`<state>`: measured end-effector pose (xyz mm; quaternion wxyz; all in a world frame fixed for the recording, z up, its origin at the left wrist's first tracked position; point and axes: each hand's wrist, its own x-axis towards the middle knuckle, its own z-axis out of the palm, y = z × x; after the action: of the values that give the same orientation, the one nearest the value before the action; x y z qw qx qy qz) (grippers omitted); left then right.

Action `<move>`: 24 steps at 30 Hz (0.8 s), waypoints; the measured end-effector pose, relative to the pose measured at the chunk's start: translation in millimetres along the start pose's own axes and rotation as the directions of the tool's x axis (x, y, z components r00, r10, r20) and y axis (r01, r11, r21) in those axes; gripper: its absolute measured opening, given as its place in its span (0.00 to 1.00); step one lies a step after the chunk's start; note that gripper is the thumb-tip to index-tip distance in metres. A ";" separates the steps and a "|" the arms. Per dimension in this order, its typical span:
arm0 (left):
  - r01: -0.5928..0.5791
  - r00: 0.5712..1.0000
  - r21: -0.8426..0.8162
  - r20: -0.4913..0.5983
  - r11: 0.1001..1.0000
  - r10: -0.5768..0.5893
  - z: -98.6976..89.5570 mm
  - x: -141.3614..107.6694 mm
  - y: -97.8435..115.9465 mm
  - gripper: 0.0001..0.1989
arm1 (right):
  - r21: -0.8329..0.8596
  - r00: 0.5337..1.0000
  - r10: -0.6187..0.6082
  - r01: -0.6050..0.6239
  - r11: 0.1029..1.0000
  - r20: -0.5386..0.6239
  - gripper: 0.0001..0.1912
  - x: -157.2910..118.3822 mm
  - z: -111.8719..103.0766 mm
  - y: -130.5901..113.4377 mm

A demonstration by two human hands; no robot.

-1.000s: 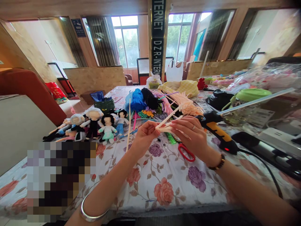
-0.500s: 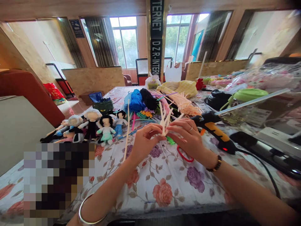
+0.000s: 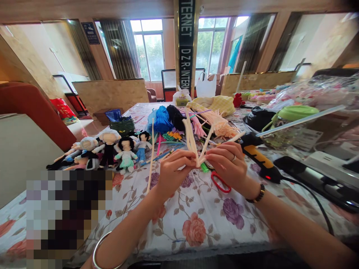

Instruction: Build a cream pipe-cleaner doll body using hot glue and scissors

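Cream pipe cleaners (image 3: pixel 191 140), several in a bunch, stand up from between my two hands over the floral table. My left hand (image 3: pixel 176 168) pinches the bunch near its lower end with thumb and fingers. My right hand (image 3: pixel 227 162), a ring on one finger, is closed on the same bunch from the other side, and one strand sticks out past its fingers to the upper right. Just beyond and below my fingers lie a bright green piece (image 3: pixel 205 167) and a red loop (image 3: pixel 221 182), perhaps a scissor handle. One long cream pipe cleaner (image 3: pixel 152 157) lies left of my left hand.
Bundles of blue pipe cleaners (image 3: pixel 162 119) and peach pipe cleaners (image 3: pixel 223 125) lie behind my hands. Several small dolls (image 3: pixel 126 151) sit at left. A glue gun (image 3: pixel 259 157) with a glowing red light lies at right, before a green-lidded jar (image 3: pixel 294 116).
The bunch has opened out: its strands now stand taller, and one leans to the right. My right hand has shifted slightly right, and more of the red loop shows.
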<state>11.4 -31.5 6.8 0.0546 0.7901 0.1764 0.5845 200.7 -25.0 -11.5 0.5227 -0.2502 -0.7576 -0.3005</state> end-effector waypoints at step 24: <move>0.665 0.684 -0.629 0.295 0.403 -0.667 8.7 -3.6 -11.0 0.07 | -0.032 0.998 -0.009 0.011 0.999 0.065 0.20 -0.4 1.7 -0.2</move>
<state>16.3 -21.5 -2.4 0.5736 0.5703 0.2433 0.5353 199.6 -24.0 -12.4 0.4920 -0.2643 -0.7705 -0.3071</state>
